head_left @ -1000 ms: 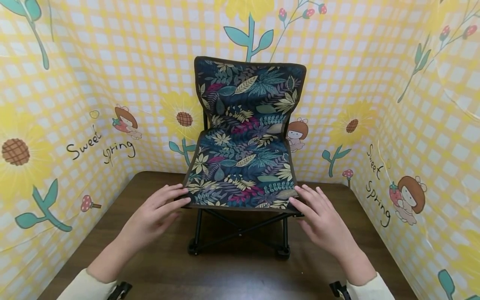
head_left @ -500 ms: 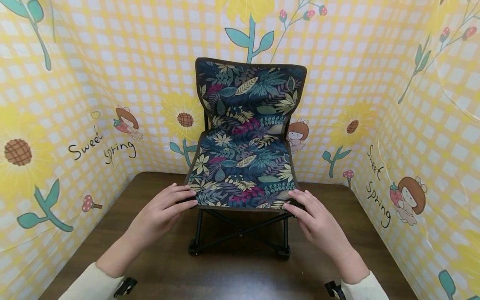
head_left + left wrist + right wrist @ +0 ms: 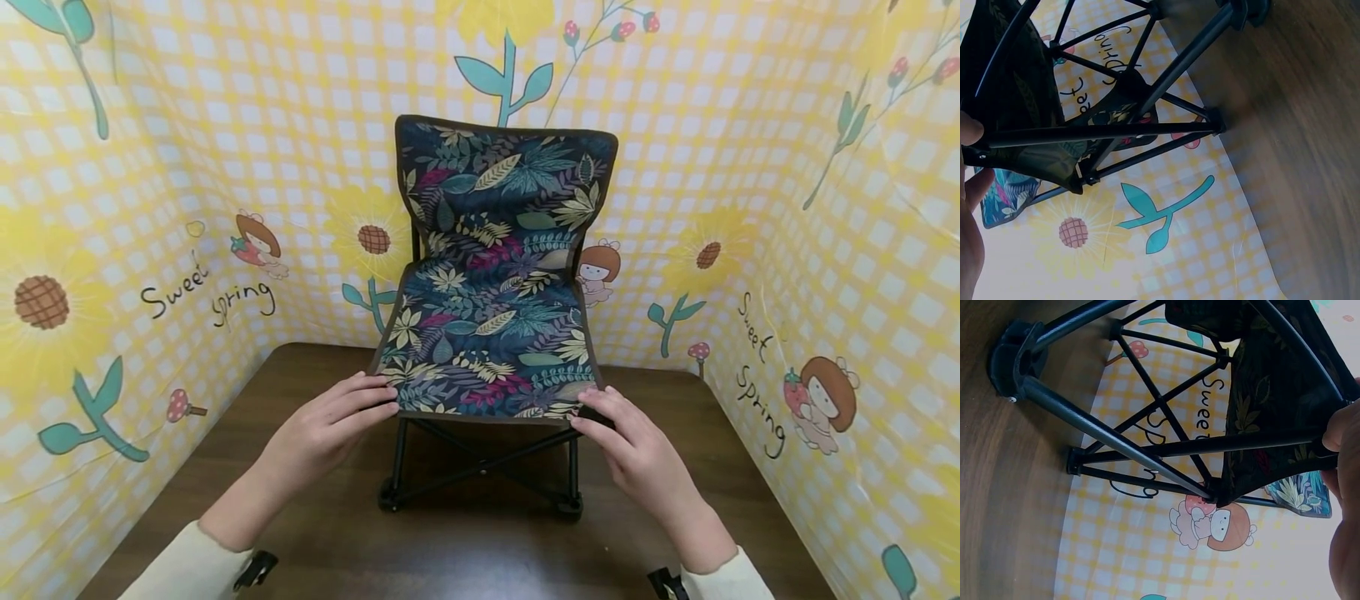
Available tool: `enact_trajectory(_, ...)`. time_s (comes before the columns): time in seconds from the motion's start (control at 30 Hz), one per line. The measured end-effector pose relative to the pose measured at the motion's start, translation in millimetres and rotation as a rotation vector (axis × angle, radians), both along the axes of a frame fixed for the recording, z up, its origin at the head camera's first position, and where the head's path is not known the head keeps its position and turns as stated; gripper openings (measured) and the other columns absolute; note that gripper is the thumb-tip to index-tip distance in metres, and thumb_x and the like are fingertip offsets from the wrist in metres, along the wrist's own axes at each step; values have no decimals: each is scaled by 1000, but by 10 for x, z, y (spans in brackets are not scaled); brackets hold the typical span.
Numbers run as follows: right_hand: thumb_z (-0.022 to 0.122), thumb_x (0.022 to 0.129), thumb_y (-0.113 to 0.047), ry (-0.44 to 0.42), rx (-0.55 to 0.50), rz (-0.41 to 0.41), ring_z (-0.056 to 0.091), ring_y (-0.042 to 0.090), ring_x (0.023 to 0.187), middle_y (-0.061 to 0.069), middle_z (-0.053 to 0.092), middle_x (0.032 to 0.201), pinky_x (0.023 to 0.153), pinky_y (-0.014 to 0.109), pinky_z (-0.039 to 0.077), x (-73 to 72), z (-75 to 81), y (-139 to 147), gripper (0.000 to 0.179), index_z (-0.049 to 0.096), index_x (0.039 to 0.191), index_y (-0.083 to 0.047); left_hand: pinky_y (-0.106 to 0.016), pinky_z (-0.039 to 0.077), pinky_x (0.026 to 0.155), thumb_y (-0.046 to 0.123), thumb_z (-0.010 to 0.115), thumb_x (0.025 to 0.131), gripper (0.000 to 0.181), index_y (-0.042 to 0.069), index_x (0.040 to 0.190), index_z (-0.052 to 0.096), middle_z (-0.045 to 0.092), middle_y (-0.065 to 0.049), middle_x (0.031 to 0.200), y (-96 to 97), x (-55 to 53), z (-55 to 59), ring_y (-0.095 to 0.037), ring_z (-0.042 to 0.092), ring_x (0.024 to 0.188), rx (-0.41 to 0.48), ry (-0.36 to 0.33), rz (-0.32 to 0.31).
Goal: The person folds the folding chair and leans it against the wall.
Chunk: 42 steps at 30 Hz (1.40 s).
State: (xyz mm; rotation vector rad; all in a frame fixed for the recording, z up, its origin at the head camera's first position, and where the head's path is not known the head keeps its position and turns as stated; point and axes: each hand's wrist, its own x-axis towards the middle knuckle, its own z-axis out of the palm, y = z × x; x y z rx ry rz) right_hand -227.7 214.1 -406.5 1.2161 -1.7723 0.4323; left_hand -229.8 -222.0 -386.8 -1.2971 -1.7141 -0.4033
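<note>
A folding chair (image 3: 487,333) with dark leaf-print fabric and a black tube frame stands unfolded on a brown table. My left hand (image 3: 322,429) grips the seat's front left corner, its fingers lying over the fabric. At the front right corner, my right hand (image 3: 645,450) holds the seat the same way. From beneath, the left wrist view shows the left thumb (image 3: 969,130) against the corner where a tube (image 3: 1085,134) meets the seat. The right thumb (image 3: 1338,428) presses the opposite corner in the right wrist view. Some fingers are hidden by the seat and the hands themselves.
Wood-grain tabletop (image 3: 480,558) spreads under the chair legs. Yellow checked cloth (image 3: 315,125) with sunflowers and cartoon girls hangs at the back and both sides. Crossed black bars (image 3: 482,467) join the front legs, which end in black feet (image 3: 390,496).
Both hands have moved inward from the seat's sides onto its front corners and now grip them. The chair stays in place; the head view has shifted slightly.
</note>
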Motion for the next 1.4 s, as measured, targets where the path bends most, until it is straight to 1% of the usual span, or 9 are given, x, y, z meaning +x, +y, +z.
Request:
enact_trajectory(0.23, 45, 107, -5, 36, -1, 5, 66, 41, 110, 25, 67, 122, 110, 48, 48, 4, 10, 24, 30, 74, 117, -1, -43, 49, 110, 8, 48, 109, 30, 1, 115, 76, 74, -16, 115, 32, -14, -6, -38, 70, 103, -7, 32, 5)
enact_trajectory(0.43, 49, 107, -5, 67, -12, 4, 68, 41, 107, 24, 69, 117, 106, 49, 51, 9, 28, 36, 28, 74, 115, 0, -50, 52, 105, 6, 45, 110, 32, 1, 115, 76, 74, -15, 115, 51, -37, -14, -37, 71, 104, -34, 58, 36)
enact_trajectory(0.57, 49, 107, -6, 73, -15, 2, 68, 41, 106, 23, 70, 116, 106, 49, 51, 9, 27, 21, 27, 75, 115, 0, -51, 52, 104, 5, 44, 109, 32, 0, 114, 75, 74, -16, 116, 48, -42, -13, -37, 70, 105, -51, 72, 46)
enact_trajectory(0.73, 50, 106, -5, 71, -21, 5, 69, 41, 105, 22, 71, 115, 105, 50, 52, -9, 24, -20, 26, 75, 114, 0, -51, 56, 97, 3, 44, 109, 32, 0, 114, 75, 73, -16, 116, 36, -40, 5, -37, 71, 104, -60, 95, 48)
enact_trajectory(0.83, 50, 107, -6, 75, -21, 1, 69, 41, 105, 21, 71, 114, 104, 51, 52, -12, 31, -35, 26, 75, 113, 0, -51, 57, 95, 2, 44, 109, 32, 0, 114, 75, 73, -17, 116, 29, -39, 24, -37, 71, 104, -69, 107, 52)
enact_trajectory(0.9, 50, 107, -6, 80, -17, 0, 69, 41, 105, 21, 71, 113, 103, 51, 53, -8, 39, -42, 26, 75, 113, 0, -50, 56, 96, 1, 44, 109, 32, -1, 114, 75, 73, -17, 116, 26, -34, 35, -37, 71, 104, -76, 119, 49)
enact_trajectory(1.1, 50, 107, -5, 115, -6, -4, 70, 41, 103, 21, 72, 112, 101, 52, 53, -53, 25, -70, 26, 75, 113, 1, -46, 53, 105, -1, 44, 108, 31, -3, 115, 74, 73, -18, 115, 20, -104, 12, -38, 71, 103, -80, 165, 25)
enact_trajectory(1.3, 50, 107, -4, 134, -4, -22, 70, 40, 104, 20, 72, 112, 102, 51, 53, -109, 14, -99, 26, 75, 113, 0, -41, 42, 117, -2, 44, 108, 31, -2, 117, 74, 73, -18, 116, 21, -180, 3, -37, 71, 104, -84, 189, 20)
enact_trajectory(1.4, 50, 107, -6, 136, 4, -44, 70, 39, 105, 19, 72, 112, 103, 51, 53, -142, 4, -108, 26, 75, 113, -1, -43, 46, 113, -2, 44, 108, 31, -2, 118, 73, 73, -17, 117, 25, -221, 6, -36, 71, 105, -86, 201, 18)
